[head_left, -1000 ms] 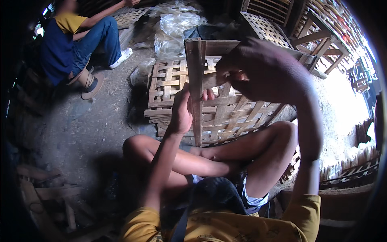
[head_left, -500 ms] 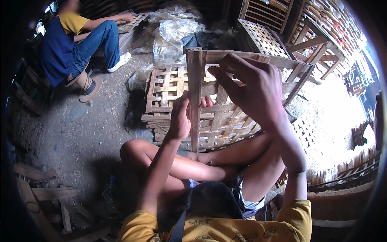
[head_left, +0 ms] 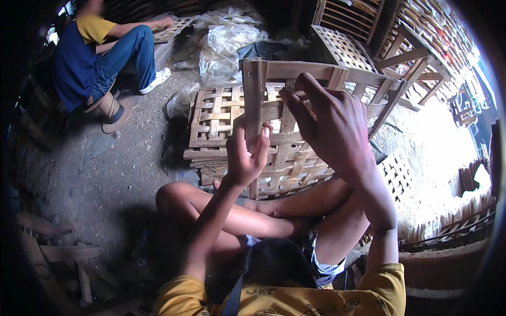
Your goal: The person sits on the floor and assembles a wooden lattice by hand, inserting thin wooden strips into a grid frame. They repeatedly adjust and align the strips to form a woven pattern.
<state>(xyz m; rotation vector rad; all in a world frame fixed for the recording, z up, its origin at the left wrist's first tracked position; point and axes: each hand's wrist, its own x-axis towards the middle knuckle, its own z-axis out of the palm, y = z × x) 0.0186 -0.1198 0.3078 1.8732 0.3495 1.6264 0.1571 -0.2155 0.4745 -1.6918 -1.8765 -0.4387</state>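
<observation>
In front of my crossed legs a woven bamboo panel [head_left: 287, 124] with a wooden frame stands on edge. My left hand [head_left: 243, 158] is wrapped round its left upright [head_left: 253, 87], the thumb lying across the near face. Just below the top rail [head_left: 300, 70] is my right hand [head_left: 340, 124], its thumb and fingertips drawn together near the weave. Whatever those fingers pinch is too small or hidden to make out. Behind and below, a stack of woven bamboo panels [head_left: 203, 124] lies on the floor.
A person [head_left: 84, 58] sits on a spool [head_left: 113, 113] at far left, an arm over another woven panel [head_left: 174, 29]. Crumpled plastic sheeting [head_left: 229, 42] lies at the back. A wooden stand [head_left: 416, 63] is at back right, wood pieces [head_left: 71, 253] at lower left.
My left hand has shifted on the upright, its thumb now across the near face. My right hand has moved slightly down, its fingertips close to the weave. The panel has tilted a little.
</observation>
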